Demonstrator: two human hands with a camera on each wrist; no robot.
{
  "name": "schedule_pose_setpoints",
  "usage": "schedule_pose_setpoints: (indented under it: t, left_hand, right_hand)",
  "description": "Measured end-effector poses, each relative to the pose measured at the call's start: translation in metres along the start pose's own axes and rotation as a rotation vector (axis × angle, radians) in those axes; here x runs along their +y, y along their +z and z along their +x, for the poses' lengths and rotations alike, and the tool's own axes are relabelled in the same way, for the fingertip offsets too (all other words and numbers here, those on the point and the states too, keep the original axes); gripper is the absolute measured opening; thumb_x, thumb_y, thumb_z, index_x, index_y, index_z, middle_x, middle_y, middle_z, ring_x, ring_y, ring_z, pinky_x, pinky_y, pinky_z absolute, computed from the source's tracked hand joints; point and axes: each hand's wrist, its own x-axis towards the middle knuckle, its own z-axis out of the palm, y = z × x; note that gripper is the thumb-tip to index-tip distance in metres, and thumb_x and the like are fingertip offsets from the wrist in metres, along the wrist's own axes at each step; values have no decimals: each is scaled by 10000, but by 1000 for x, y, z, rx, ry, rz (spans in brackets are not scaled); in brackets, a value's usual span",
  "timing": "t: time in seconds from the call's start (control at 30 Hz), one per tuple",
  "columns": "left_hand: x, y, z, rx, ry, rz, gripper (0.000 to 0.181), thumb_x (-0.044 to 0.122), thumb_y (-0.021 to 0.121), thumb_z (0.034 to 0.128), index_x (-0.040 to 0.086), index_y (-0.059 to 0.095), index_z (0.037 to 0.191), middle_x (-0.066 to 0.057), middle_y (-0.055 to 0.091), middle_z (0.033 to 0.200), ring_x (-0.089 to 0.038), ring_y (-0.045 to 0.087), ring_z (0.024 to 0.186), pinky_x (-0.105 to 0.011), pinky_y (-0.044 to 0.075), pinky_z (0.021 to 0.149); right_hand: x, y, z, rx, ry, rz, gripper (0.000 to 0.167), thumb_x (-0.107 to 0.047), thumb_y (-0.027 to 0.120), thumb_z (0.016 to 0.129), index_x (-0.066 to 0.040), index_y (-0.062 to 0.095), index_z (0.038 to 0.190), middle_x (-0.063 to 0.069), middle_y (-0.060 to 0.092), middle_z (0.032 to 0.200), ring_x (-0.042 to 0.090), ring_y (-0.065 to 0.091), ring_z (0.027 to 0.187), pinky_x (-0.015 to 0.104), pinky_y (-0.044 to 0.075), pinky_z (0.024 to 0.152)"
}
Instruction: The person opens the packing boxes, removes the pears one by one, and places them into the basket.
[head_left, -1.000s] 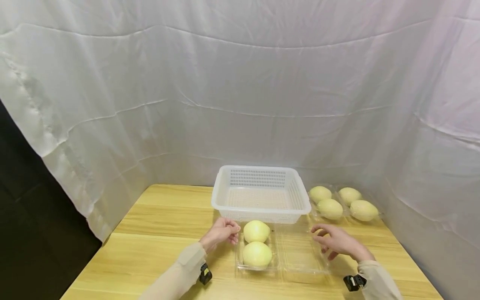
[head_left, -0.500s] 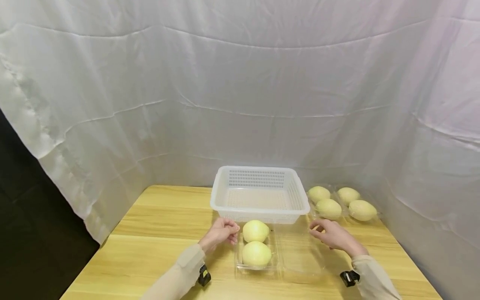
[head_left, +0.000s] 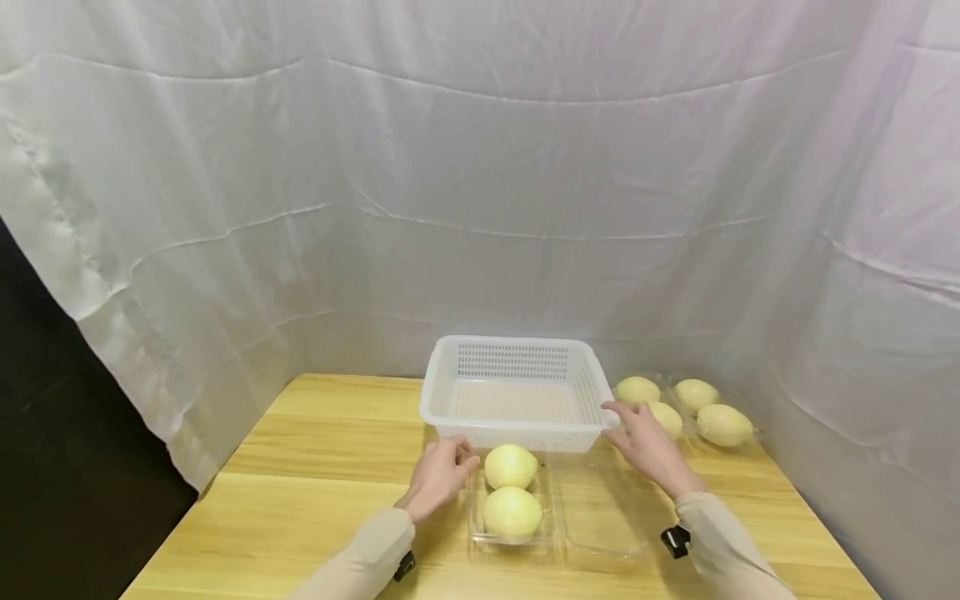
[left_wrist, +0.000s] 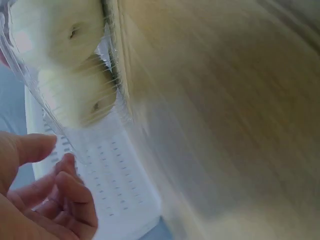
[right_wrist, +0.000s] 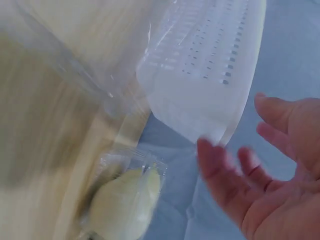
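Two pale yellow, oval, melon-like fruits (head_left: pixel 512 512) lie one behind the other in a clear plastic clamshell box (head_left: pixel 513 540). The box's transparent lid (head_left: pixel 603 512) is folded out flat to the right. My left hand (head_left: pixel 438 475) is at the box's left edge. In the left wrist view its thumb and loosely bent fingers (left_wrist: pixel 75 192) are apart, close to the plastic rim; whether they touch it I cannot tell. My right hand (head_left: pixel 647 446) is beyond the lid, near the right front corner of a white perforated basket (head_left: pixel 517 429), fingers spread and holding nothing.
Two more clear boxes with similar fruits (head_left: pixel 723 425) stand at the back right, one partly behind my right hand. The basket has nothing in it. Grey-white cloth (head_left: pixel 525 208) hangs behind the wooden table (head_left: pixel 337 433); a dark area lies past its left edge.
My right hand has moved from beside the lid forward and left to the basket's corner. The left hand has turned slightly but stays at the box's edge.
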Motion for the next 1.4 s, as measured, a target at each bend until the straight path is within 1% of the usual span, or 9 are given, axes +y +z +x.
schedule_pose_setpoints:
  t: [0.07, 0.13, 0.27, 0.4, 0.6, 0.9, 1.07, 1.27, 1.4]
  left_hand:
    - [3, 0, -1, 4, 59, 37, 113, 176, 651, 903, 94, 707, 956, 3, 695, 799, -30, 559, 608, -200, 485, 551]
    - [5, 1, -2, -1, 127, 60, 82, 176, 652, 908, 119, 710, 915, 37, 677, 781, -13, 542, 621, -184, 475, 554]
    - [9, 4, -5, -26, 220, 77, 76, 183, 654, 916, 155, 708, 871, 92, 630, 764, 10, 516, 656, -158, 455, 597]
    - [11, 4, -6, -53, 236, 57, 73, 175, 657, 917, 152, 716, 881, 102, 625, 775, 12, 520, 680, -160, 464, 630]
    - [15, 2, -5, -95, 260, 35, 87, 185, 652, 926, 139, 725, 915, 98, 646, 792, 21, 530, 686, -156, 473, 643]
    - [18, 4, -6, -138, 286, 33, 94, 166, 655, 920, 121, 737, 906, 102, 633, 763, 33, 512, 656, -146, 468, 609]
    - [21, 5, -8, -174, 337, 110, 145, 249, 672, 913, 125, 735, 952, 70, 664, 818, 8, 553, 707, -144, 475, 644]
    - [28, 7, -13, -268, 404, 282, 467, 558, 639, 872, 177, 696, 1137, 14, 673, 1065, -88, 604, 933, -236, 505, 808]
    - [33, 10, -15, -268, 494, 423, 541, 629, 615, 851, 198, 690, 1169, 37, 667, 1019, -51, 558, 892, -255, 497, 828]
  right_hand:
    - [-1, 3, 3, -5, -21, -30, 366, -200, 675, 917, -48, 640, 1248, 299, 530, 1213, 412, 576, 1016, 567, 506, 828]
    - [0, 7, 8, -7, -62, -57, 292, -207, 675, 914, -53, 697, 1161, 315, 514, 1309, 488, 513, 1161, 638, 426, 961]
    - [0, 14, 12, -2, -103, -79, 221, -233, 697, 898, -62, 750, 1028, 202, 665, 1198, 450, 538, 1204, 600, 398, 1037]
    - [1, 17, 13, 9, -98, -66, 244, -262, 709, 886, -53, 756, 1004, 132, 736, 1049, 436, 570, 1181, 586, 426, 1017]
    - [2, 19, 13, 31, -122, -16, 208, -202, 709, 883, -10, 759, 945, 160, 742, 990, 488, 567, 1157, 610, 408, 1021]
    - [-2, 21, 11, 37, -128, 3, 187, -184, 696, 895, -9, 759, 915, 168, 744, 962, 526, 555, 1157, 640, 397, 1014]
    - [-2, 21, 11, 28, -111, 17, 200, -187, 691, 902, 0, 756, 932, 175, 740, 986, 527, 539, 1180, 639, 388, 1027]
    - [-3, 22, 9, 24, -77, 17, 263, -234, 679, 910, 10, 744, 984, 194, 727, 1043, 520, 512, 1219, 657, 366, 1036]
    - [-3, 22, 9, 15, -61, 25, 304, -265, 676, 914, 16, 737, 1011, 197, 720, 1075, 509, 495, 1244, 656, 355, 1048]
